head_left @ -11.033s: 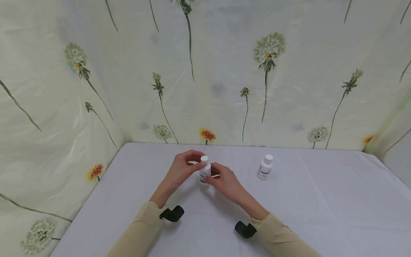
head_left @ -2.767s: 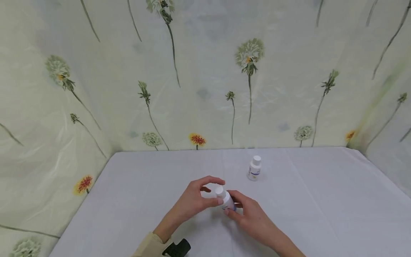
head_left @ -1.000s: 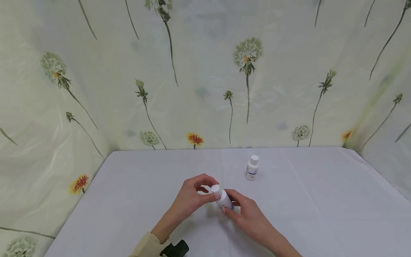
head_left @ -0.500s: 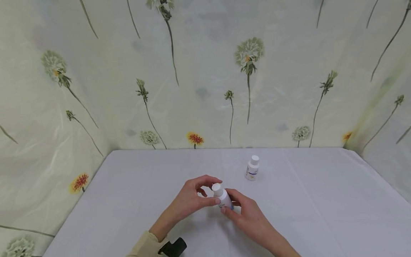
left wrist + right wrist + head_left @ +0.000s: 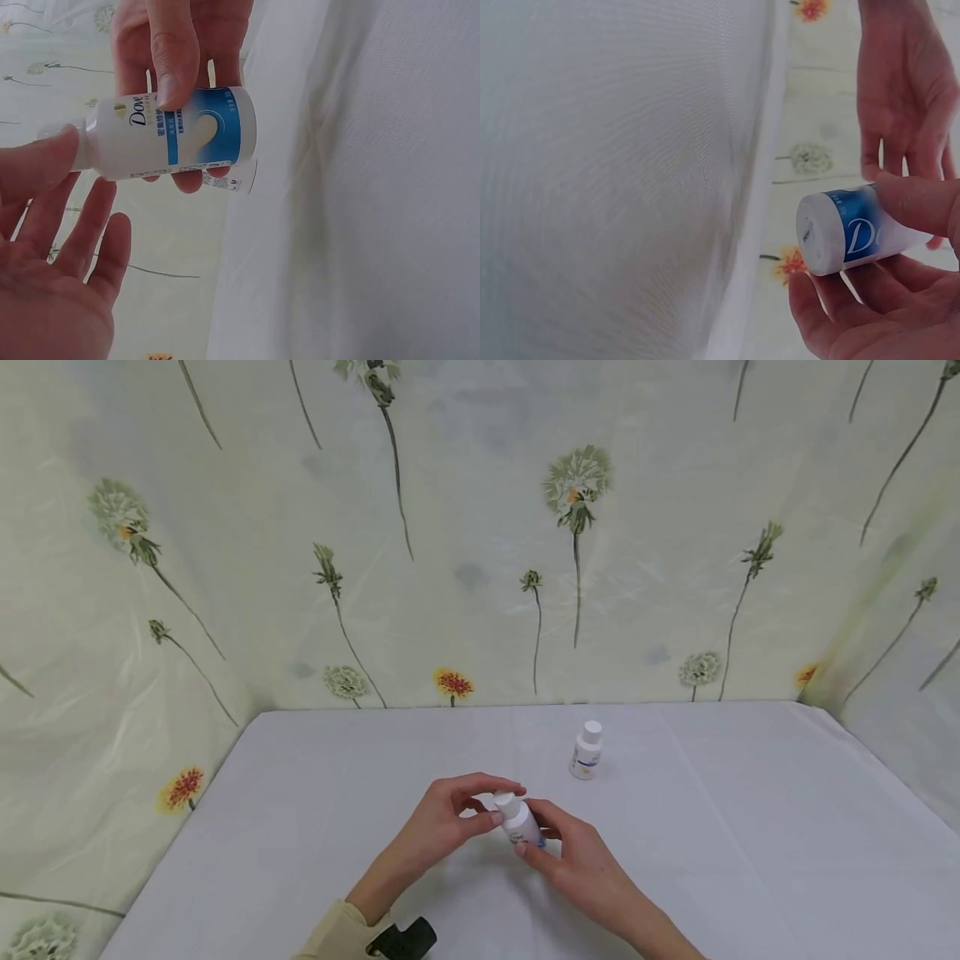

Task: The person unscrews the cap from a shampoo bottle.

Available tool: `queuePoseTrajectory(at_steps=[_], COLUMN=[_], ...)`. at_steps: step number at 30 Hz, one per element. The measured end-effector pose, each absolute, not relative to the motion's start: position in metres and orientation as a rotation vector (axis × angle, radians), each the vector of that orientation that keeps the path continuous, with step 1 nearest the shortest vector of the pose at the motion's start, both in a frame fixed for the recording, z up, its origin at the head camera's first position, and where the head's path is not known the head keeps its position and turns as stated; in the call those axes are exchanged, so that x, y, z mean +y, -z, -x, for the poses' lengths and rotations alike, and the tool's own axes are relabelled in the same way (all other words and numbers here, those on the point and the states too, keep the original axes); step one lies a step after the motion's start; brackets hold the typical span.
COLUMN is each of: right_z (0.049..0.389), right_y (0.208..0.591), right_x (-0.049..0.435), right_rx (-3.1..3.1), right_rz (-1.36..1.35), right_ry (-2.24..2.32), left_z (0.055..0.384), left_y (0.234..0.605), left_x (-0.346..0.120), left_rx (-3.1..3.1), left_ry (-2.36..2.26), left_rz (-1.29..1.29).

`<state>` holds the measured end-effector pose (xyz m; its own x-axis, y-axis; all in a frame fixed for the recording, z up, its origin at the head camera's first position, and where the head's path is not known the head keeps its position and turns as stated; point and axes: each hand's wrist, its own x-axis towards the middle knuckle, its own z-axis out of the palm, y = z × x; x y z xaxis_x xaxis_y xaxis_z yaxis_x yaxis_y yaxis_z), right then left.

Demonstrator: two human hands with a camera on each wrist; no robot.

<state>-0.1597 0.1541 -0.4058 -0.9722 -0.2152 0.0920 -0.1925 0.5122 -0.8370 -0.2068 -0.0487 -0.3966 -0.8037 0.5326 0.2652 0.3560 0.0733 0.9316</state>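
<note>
A small white Dove bottle [image 5: 522, 828] with a blue and white label is held tilted above the table, its white cap [image 5: 506, 804] toward the left. My right hand [image 5: 577, 860] grips the lower body between thumb and fingers; the right wrist view shows the bottle's base [image 5: 819, 234] facing out. My left hand [image 5: 442, 820] pinches the cap, its thumb on the near side and index finger reaching over the top. In the left wrist view, the other fingers of the left hand [image 5: 56, 289] spread loosely below the cap.
A second small white bottle [image 5: 587, 757] stands upright farther back, right of the hands. White cloth covers the table [image 5: 712, 843]. Flower-patterned sheeting [image 5: 480, 527] hangs behind and at the sides. A black camera [image 5: 408, 937] sits on my left wrist.
Since 11 seconds ago the held bottle has come nearer and tipped over to the left. In the last half second my left thumb shifts up from the bottle's shoulder onto the cap.
</note>
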Motion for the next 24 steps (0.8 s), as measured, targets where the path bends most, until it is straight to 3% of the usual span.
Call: queuePoseTrajectory(at_steps=[12,24], right_z=[0.1572,0.158], right_y=[0.4049,0.4037], right_x=[0.1538,0.1545], right_rx=[2.741,2.748], right_rz=[0.382,0.331], right_ry=[1.496,1.483], left_z=[0.2066,0.2071], left_y=[0.3932,0.3939], left_x=[-0.0479,-0.05], left_rx=[2.258,2.203], left_ry=[-1.861,-1.902], left_rz=[-0.719,-0.785])
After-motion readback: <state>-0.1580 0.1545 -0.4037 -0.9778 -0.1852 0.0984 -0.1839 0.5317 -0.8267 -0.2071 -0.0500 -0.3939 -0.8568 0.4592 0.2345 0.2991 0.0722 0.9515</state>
